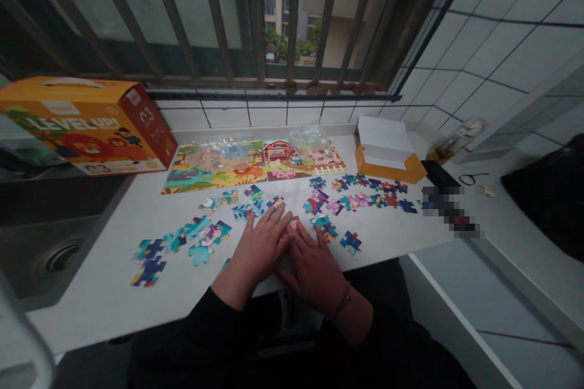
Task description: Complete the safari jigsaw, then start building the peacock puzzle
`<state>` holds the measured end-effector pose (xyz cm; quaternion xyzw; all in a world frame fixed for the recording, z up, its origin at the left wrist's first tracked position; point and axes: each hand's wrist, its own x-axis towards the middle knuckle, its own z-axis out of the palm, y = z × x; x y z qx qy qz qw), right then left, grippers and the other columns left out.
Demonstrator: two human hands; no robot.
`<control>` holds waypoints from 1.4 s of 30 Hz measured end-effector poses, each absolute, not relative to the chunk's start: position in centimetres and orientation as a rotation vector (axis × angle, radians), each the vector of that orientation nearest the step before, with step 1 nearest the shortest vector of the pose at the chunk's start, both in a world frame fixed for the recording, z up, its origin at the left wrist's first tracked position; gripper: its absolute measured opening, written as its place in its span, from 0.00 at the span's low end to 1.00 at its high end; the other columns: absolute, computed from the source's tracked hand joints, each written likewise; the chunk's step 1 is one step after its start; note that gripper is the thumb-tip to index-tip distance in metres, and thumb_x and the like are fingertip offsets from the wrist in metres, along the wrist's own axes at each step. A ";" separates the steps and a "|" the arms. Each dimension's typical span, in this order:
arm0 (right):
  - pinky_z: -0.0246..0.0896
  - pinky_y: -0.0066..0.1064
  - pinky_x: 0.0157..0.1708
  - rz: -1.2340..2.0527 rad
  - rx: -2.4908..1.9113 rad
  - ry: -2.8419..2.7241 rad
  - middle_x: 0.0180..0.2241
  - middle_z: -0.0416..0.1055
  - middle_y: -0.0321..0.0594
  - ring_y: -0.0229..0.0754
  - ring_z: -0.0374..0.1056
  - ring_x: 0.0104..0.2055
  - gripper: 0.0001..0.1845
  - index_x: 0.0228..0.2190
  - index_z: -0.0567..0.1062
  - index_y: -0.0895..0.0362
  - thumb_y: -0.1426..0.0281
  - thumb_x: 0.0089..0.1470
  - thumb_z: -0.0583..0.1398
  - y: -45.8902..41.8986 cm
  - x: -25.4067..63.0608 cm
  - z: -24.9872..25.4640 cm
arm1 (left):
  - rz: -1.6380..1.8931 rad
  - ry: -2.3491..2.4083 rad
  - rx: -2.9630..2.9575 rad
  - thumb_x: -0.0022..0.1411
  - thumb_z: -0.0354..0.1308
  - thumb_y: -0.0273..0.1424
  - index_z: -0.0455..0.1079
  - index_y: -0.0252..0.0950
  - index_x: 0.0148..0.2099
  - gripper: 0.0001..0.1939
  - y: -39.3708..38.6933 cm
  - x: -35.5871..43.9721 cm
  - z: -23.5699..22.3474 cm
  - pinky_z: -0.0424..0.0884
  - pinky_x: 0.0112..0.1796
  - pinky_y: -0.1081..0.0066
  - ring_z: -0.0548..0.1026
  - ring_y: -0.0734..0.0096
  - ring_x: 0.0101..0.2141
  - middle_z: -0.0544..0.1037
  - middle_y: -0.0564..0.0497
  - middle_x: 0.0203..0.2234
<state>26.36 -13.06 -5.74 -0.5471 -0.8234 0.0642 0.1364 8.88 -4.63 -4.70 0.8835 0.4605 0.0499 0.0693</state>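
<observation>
Several jigsaw puzzle pieces [250, 211] in blue, purple and orange lie about on the white counter. My left hand [263, 242] rests palm down over some of them, its fingers stretched out toward the window. Beside it, and touching it near the fingers, my right hand [314, 264] lies flat too, its fingers extended. Between the fingertips a small orange puzzle piece [294, 223] shows; what lies beneath the palms is hidden. Just right of my right hand are a group of pieces [325, 228] and a single dark blue piece [351, 242].
Two picture boards [219, 179] lie at the back under clear plastic wrap [219, 149]. A large orange puzzle box [86, 124] stands left, by the sink [34, 255]. An open yellow box [390, 164] sits back right. Further right are a black object [440, 175] and a dark bag [547, 194].
</observation>
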 end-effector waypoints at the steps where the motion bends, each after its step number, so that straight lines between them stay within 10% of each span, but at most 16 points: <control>1: 0.33 0.66 0.80 0.160 -1.602 -2.373 0.80 0.52 0.54 0.59 0.41 0.84 0.43 0.77 0.60 0.59 0.48 0.73 0.58 -13.0 26.5 -5.7 | 0.153 1.437 2.661 0.84 0.42 0.42 0.58 0.46 0.81 0.30 -4.6 8.5 -4.7 0.51 0.74 0.28 0.55 0.51 0.79 0.54 0.45 0.81; 10: 0.37 0.70 0.77 0.034 -1.940 -2.141 0.77 0.58 0.62 0.64 0.52 0.80 0.39 0.74 0.64 0.64 0.50 0.76 0.55 -14.4 30.3 -6.7 | 0.111 1.587 2.700 0.83 0.46 0.42 0.59 0.43 0.81 0.31 -5.0 7.9 -4.2 0.48 0.71 0.21 0.52 0.42 0.80 0.53 0.42 0.81; 19: 0.29 0.69 0.79 0.165 -1.753 -2.330 0.79 0.56 0.47 0.58 0.46 0.83 0.38 0.78 0.60 0.51 0.50 0.76 0.55 -14.6 31.8 -6.0 | 0.103 1.315 2.784 0.80 0.51 0.37 0.57 0.45 0.82 0.32 -9.0 10.1 -5.2 0.58 0.72 0.28 0.56 0.45 0.79 0.53 0.45 0.81; 42: 0.45 0.69 0.77 0.024 -2.073 -2.276 0.81 0.50 0.49 0.59 0.46 0.83 0.36 0.78 0.59 0.51 0.61 0.75 0.56 -16.2 39.4 -6.2 | 0.204 1.397 2.753 0.78 0.55 0.41 0.63 0.47 0.79 0.32 -9.6 10.5 -5.9 0.55 0.72 0.27 0.59 0.39 0.77 0.56 0.44 0.80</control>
